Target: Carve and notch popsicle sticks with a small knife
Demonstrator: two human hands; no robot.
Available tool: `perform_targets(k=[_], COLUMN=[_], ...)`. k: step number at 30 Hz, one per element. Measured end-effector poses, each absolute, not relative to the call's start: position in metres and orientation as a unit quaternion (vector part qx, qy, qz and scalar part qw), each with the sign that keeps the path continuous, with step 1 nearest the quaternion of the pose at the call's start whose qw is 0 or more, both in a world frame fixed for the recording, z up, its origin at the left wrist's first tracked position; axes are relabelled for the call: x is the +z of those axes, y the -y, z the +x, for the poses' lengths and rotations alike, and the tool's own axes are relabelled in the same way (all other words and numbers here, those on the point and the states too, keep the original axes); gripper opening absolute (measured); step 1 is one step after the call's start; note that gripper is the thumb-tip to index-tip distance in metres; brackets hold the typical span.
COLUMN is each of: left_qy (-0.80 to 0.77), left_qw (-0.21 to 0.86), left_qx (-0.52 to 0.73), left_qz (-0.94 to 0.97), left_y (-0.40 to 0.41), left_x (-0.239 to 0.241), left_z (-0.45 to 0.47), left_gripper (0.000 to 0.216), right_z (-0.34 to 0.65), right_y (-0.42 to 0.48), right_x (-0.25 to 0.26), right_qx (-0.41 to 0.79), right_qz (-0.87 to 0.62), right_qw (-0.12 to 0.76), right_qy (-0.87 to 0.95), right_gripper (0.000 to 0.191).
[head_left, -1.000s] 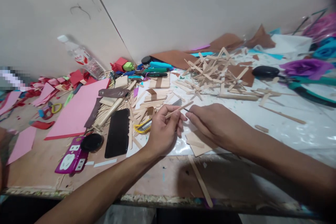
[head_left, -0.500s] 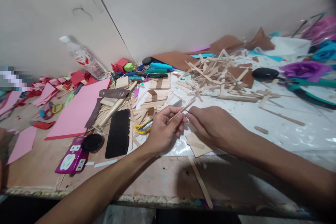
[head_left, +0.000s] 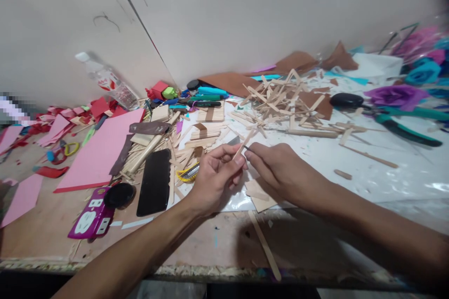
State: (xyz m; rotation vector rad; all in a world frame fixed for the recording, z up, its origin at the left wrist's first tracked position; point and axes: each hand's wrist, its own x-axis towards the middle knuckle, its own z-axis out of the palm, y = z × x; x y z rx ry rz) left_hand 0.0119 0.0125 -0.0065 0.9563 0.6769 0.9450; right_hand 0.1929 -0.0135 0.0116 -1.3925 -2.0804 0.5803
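Observation:
My left hand [head_left: 219, 170] pinches a wooden craft stick [head_left: 244, 144] that points up and away to the right. Closed round a thin dark tool [head_left: 247, 148], my right hand [head_left: 280, 163] brings its tip against or very close to the stick; most of that tool is hidden in the fingers, so its kind does not show. Below the hands lie flat wooden pieces [head_left: 261, 196], and a single craft stick [head_left: 264, 245] reaches toward the table's front edge. A yellow utility knife [head_left: 188, 173] rests just left of my left hand.
Craft sticks are heaped [head_left: 280, 98] behind the hands. Green-handled pliers [head_left: 403, 126] lie at the right, near a purple paper flower [head_left: 396, 96]. On the left are a black phone [head_left: 153, 182], pink sheets [head_left: 101, 149], a magenta device [head_left: 91, 215] and a leaning plastic bottle [head_left: 108, 81].
The stick in my left hand has turned so more of its broad face shows. Both hands stay close together, and the whole view has shifted slightly.

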Motion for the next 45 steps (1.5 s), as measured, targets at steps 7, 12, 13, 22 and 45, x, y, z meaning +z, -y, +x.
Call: perform_targets(k=[7,12,13,22,45], left_qy=[-0.286,-0.286,-0.286,-0.283,-0.282], left_qw=[0.749,0.766,0.766,0.774,0.771], left_qx=[0.430,0.414,0.416,0.414,0.413], left_qz=[0.416,0.399,0.397,0.387,0.395], left_y=[-0.015,-0.020,-0.020,-0.023,-0.022], left_x=[-0.009,-0.008,-0.008,-0.005,-0.007], left_z=[0.010,0.006,0.006,0.005,0.003], left_gripper=[0.022,0.023,0.023,0.017,0.024], right_z=[0.193,0.198,0.198,0.200,0.201], right_y=[0.011,0.009,0.009,0.009,0.010], right_x=[0.015,0.015,0.015,0.013,0.015], right_qx=[0.261,0.220,0.220,0.232,0.213], right_qz=[-0.514,-0.534,-0.540,-0.546,-0.549], right_qw=[0.305,0.246,0.236,0.236,0.202], right_qy=[0.758,0.778,0.778,0.770,0.783], right_gripper=[0.031,0.032,0.032,0.033,0.038])
